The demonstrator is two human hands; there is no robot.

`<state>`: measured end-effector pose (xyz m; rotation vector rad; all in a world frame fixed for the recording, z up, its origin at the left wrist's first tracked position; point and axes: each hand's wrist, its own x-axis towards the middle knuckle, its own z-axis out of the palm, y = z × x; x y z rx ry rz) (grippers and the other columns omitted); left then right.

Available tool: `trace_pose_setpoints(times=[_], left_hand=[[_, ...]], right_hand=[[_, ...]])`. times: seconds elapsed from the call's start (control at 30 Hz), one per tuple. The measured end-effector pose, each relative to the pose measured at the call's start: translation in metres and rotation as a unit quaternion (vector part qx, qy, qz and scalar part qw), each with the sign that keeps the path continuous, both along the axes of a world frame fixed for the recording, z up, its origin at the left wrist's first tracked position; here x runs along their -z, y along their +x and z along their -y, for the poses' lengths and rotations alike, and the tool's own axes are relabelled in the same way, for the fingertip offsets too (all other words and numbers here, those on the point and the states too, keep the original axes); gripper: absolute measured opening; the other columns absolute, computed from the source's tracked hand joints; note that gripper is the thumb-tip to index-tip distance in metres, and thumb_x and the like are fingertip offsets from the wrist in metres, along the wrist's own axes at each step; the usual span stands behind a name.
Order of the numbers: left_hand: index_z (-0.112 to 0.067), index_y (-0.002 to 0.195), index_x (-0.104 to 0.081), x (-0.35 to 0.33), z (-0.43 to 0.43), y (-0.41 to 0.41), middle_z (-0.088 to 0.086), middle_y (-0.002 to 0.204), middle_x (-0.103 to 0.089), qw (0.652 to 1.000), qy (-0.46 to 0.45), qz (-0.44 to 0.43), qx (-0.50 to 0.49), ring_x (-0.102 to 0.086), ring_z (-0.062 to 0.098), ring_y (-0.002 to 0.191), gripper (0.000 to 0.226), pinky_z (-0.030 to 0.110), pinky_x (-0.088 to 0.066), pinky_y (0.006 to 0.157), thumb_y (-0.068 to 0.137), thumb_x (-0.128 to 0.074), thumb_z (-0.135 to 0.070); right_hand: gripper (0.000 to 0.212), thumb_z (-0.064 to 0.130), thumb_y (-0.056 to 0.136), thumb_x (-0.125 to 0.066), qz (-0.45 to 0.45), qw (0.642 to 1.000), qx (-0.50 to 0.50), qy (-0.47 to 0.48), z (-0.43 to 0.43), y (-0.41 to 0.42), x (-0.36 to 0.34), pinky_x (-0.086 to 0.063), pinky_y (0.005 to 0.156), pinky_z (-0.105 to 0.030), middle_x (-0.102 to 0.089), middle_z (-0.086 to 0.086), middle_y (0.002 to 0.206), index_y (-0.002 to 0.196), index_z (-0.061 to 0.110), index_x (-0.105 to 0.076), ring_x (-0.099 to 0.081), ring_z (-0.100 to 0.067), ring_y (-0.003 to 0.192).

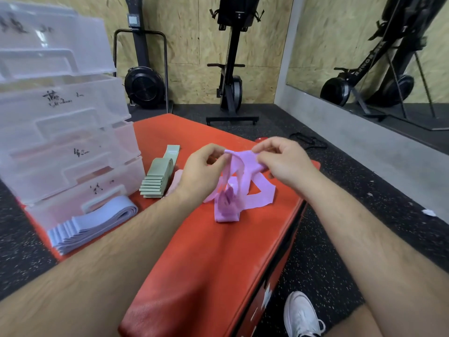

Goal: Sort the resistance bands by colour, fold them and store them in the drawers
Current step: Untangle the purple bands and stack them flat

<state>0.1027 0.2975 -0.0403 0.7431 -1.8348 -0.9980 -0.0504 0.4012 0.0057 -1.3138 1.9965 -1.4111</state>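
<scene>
Purple resistance band point(239, 171) held above mid tabletop point(206, 259), top edge pinched between fingers of left hand point(202, 166) and right hand point(283, 161), loops trailing onto surface; folded green stack point(156, 178) and blue stack point(97, 220) lie left, beside drawers point(60, 142).

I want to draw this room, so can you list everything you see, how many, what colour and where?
purple band: one, purple, tangled, held over the mat
green bands: one folded stack, pale green, on the mat by the drawers
blue bands: one folded stack, pale blue, before the lowest drawer
pink band: one, pink, partly hidden behind the left hand
drawers: one stack, clear plastic, left
mat: one, red, middle
exercise machines: two, black, back wall
shoe: one, white, bottom right
left hand: one, pinches the purple band
right hand: one, pinches the purple band
</scene>
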Motion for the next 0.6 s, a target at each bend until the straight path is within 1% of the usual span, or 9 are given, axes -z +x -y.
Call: trace_pose_setpoints(times=[0.03, 0.1, 0.17, 0.2, 0.27, 0.37, 0.43, 0.53, 0.6], left_hand=[[-0.022, 0.088, -0.068, -0.002, -0.001, 0.0, -0.012, 0.078, -0.065, 1.0, -0.006, -0.004, 0.001, -0.055, -0.005, 0.069, 0.011, 0.007, -0.041, 0.065, 0.095, -0.062, -0.018], [-0.017, 0.089, -0.068, -0.005, -0.003, 0.001, -0.01, 0.08, -0.064, 1.0, -0.015, -0.008, 0.002, -0.052, -0.005, 0.071, 0.009, 0.007, -0.04, 0.068, 0.096, -0.061, -0.018], [-0.014, 0.088, -0.066, -0.007, -0.002, 0.001, -0.009, 0.077, -0.061, 1.0, -0.004, -0.024, 0.003, -0.051, -0.002, 0.069, 0.012, 0.012, -0.041, 0.067, 0.096, -0.062, -0.021], [-0.015, 0.086, -0.066, -0.008, -0.002, 0.001, -0.011, 0.075, -0.06, 0.999, 0.01, -0.037, 0.005, -0.051, -0.001, 0.067, 0.012, 0.014, -0.041, 0.066, 0.096, -0.063, -0.022], [-0.018, 0.083, -0.066, -0.012, -0.001, 0.004, -0.013, 0.072, -0.061, 0.997, 0.039, -0.063, 0.005, -0.052, -0.001, 0.065, 0.012, 0.014, -0.042, 0.063, 0.094, -0.065, -0.022], [-0.016, 0.09, -0.07, -0.02, -0.002, 0.01, -0.006, 0.078, -0.066, 0.99, 0.088, -0.107, 0.026, -0.058, 0.006, 0.073, 0.007, 0.022, -0.049, 0.067, 0.094, -0.067, -0.021], [-0.015, 0.095, -0.07, -0.023, -0.005, 0.014, -0.006, 0.077, -0.067, 0.983, 0.121, -0.132, 0.039, -0.062, 0.008, 0.074, 0.007, 0.024, -0.052, 0.065, 0.096, -0.064, -0.019], [-0.017, 0.1, -0.069, -0.024, -0.004, 0.019, -0.006, 0.077, -0.067, 0.974, 0.146, -0.165, 0.05, -0.062, 0.007, 0.072, 0.008, 0.022, -0.051, 0.059, 0.098, -0.061, -0.017], [-0.018, 0.111, -0.068, -0.023, -0.001, 0.023, -0.001, 0.087, -0.066, 0.973, 0.157, -0.155, 0.069, -0.063, 0.009, 0.077, 0.015, 0.024, -0.051, 0.063, 0.097, -0.063, -0.021]], right_hand=[[0.023, 0.001, 0.085, -0.053, -0.007, 0.999, 0.006, 0.036, 0.0, 0.0, 0.003, -0.048, 0.06, -0.027, -0.066, 0.006, 0.058, 0.096, 0.013, -0.07, -0.062, 0.0, 0.051], [0.019, 0.006, 0.087, -0.054, 0.029, 0.998, 0.012, 0.054, 0.002, 0.0, 0.005, -0.05, 0.06, -0.03, -0.067, 0.006, 0.064, 0.098, 0.01, -0.07, -0.064, -0.004, 0.054], [0.012, 0.013, 0.092, -0.061, 0.139, 0.99, -0.005, -0.004, 0.006, 0.002, 0.002, -0.051, 0.06, -0.028, -0.068, 0.004, 0.073, 0.101, 0.01, -0.069, -0.065, -0.01, 0.064], [0.015, 0.016, 0.093, -0.064, 0.209, 0.976, -0.024, -0.051, 0.008, 0.004, -0.001, -0.051, 0.062, -0.029, -0.069, 0.002, 0.077, 0.107, 0.01, -0.066, -0.067, -0.014, 0.07], [0.036, 0.02, 0.094, -0.068, 0.299, 0.945, -0.059, -0.118, 0.013, 0.006, -0.004, -0.053, 0.07, -0.032, -0.074, -0.001, 0.092, 0.126, 0.013, -0.055, -0.073, -0.02, 0.088], [0.075, 0.01, 0.086, -0.076, 0.274, 0.95, -0.091, -0.116, 0.016, 0.011, 0.001, -0.058, 0.087, -0.039, -0.075, -0.007, 0.109, 0.143, 0.027, -0.031, -0.073, -0.026, 0.103], [0.09, 0.001, 0.08, -0.078, 0.246, 0.961, -0.105, -0.074, 0.017, 0.018, 0.007, -0.059, 0.089, -0.042, -0.073, -0.01, 0.113, 0.144, 0.036, -0.025, -0.073, -0.024, 0.101], [0.095, -0.004, 0.078, -0.078, 0.181, 0.979, -0.092, -0.019, 0.02, 0.027, 0.014, -0.06, 0.087, -0.044, -0.073, -0.011, 0.097, 0.148, 0.033, -0.026, -0.074, -0.024, 0.086], [0.089, -0.004, 0.078, -0.076, 0.173, 0.981, -0.082, -0.027, 0.024, 0.031, 0.015, -0.061, 0.085, -0.043, -0.069, -0.008, 0.083, 0.147, 0.029, -0.031, -0.07, -0.02, 0.075]])
